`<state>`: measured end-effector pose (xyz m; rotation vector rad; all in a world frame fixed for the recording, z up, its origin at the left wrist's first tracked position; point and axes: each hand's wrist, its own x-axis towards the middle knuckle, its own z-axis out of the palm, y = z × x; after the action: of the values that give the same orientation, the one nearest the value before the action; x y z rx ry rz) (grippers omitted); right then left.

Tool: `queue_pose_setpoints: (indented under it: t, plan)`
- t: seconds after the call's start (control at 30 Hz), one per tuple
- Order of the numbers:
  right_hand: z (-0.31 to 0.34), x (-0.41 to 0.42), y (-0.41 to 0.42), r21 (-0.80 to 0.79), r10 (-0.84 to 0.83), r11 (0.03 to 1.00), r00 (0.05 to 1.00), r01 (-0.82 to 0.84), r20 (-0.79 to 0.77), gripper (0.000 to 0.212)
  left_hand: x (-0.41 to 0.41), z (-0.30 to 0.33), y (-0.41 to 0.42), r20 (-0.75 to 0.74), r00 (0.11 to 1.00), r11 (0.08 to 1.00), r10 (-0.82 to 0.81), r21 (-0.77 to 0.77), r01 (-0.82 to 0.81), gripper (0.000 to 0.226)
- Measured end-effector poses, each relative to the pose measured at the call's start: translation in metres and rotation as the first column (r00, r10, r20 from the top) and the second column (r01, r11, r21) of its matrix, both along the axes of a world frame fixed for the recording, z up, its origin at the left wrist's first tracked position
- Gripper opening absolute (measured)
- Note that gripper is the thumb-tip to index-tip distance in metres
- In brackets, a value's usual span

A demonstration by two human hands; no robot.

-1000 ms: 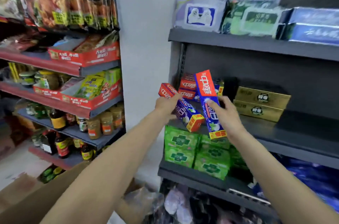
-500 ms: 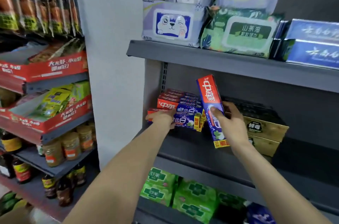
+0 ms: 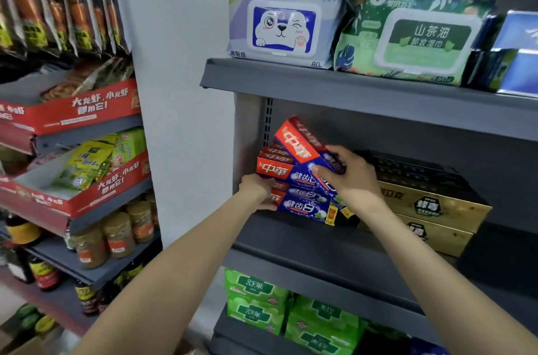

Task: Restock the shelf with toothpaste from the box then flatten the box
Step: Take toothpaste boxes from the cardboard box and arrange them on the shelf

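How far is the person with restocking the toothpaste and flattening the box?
Done: several toothpaste cartons already lie stacked at the left end of the middle shelf. In hand: the right hand grips a tilted carton above the stack, while the left hand holds the stack's lower left end. Left: laying this carton flat. The box is not clearly in view, so flattening cannot be judged.

Grey shelf | carries: stacked toothpaste boxes at left, gold boxes beside them at right.

Shop: grey metal shelving stocked with wet-wipe packs, sauce jars, soap packs.
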<state>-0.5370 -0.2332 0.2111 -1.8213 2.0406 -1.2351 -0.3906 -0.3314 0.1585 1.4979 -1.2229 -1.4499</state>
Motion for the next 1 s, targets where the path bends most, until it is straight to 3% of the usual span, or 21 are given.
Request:
queue_pose_setpoints:
  t: [0.1, 0.17, 0.23, 0.43, 0.6, 0.7, 0.87, 1.0]
  plan:
    - [0.005, 0.006, -0.006, 0.117, -0.029, 0.991, 0.953, 0.068, -0.303, 0.054, 0.011, -0.003, -0.004, 0.119, 0.993, 0.99, 0.019, -0.138, -0.002, 0.017]
    - [0.004, 0.011, -0.009, 0.158, 0.003, 0.986, 0.93, 0.06, -0.368, 0.056, 0.019, -0.004, -0.006, 0.246, 0.965, 0.972, 0.086, -0.235, -0.027, 0.028]
    - [0.003, 0.015, -0.013, 0.176, 0.029, 0.983, 0.921, 0.043, -0.387, 0.056, 0.025, -0.003, -0.004, 0.28, 0.955, 0.956, 0.098, -0.295, -0.012, 0.031]
    - [-0.005, 0.02, -0.024, 0.181, 0.041, 0.982, 0.88, 0.052, -0.473, 0.055, 0.028, 0.0, 0.0, 0.029, 1.0, 0.959, 0.008, -0.284, 0.001, 0.035]
    - [-0.022, 0.021, -0.032, 0.179, 0.049, 0.982, 0.843, 0.057, -0.536, 0.05, 0.028, 0.007, -0.001, -0.087, 0.996, 0.967, -0.027, -0.254, 0.004, 0.047]
    - [-0.031, 0.02, -0.036, 0.177, 0.065, 0.982, 0.776, 0.061, -0.628, 0.052, 0.029, 0.009, -0.002, -0.069, 0.994, 0.968, -0.082, -0.243, 0.063, 0.051]
    - [-0.035, 0.017, -0.036, 0.231, 0.104, 0.97, 0.729, 0.076, -0.676, 0.074, 0.029, 0.006, -0.003, -0.035, 0.994, 0.959, -0.105, -0.268, 0.092, 0.049]
    - [-0.042, 0.019, -0.036, 0.202, 0.063, 0.972, 0.693, 0.12, -0.718, 0.08, 0.025, 0.005, -0.003, -0.04, 0.994, 0.962, -0.104, -0.257, 0.09, 0.049]
